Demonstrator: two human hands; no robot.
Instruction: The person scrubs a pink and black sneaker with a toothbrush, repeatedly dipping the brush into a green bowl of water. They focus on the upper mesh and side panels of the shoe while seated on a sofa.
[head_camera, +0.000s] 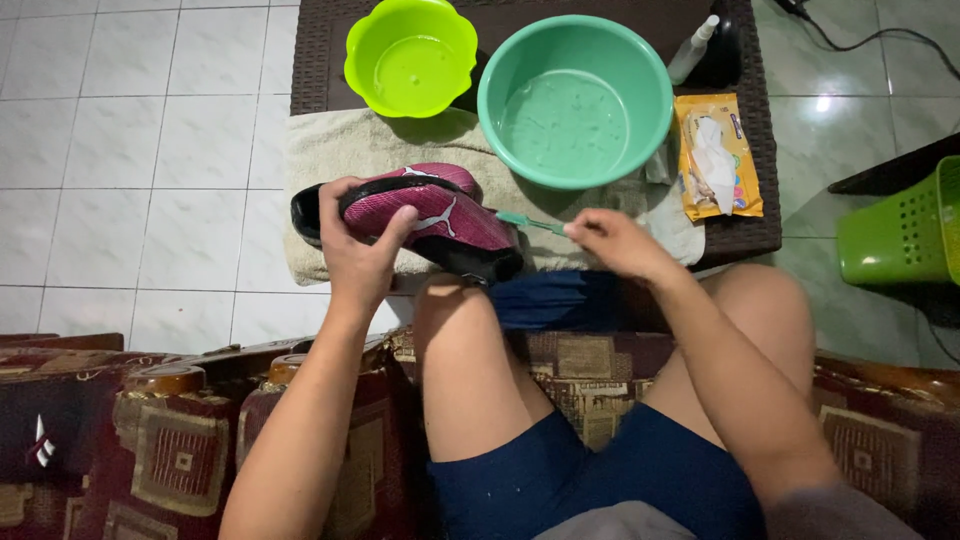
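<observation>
My left hand grips a magenta and black sports shoe by its opening, holding it on its side above a beige towel. My right hand pinches a teal toothbrush whose head touches the shoe's toe end. Behind them a teal basin holds soapy water, and a lime green bowl holds a little liquid. My bare knees and blue shorts fill the lower middle of the view.
The towel and bowls rest on a dark wicker table. A yellow pack of wipes and a white spray bottle lie at its right. A green perforated basket stands on the tiled floor. I sit on a patterned maroon sofa.
</observation>
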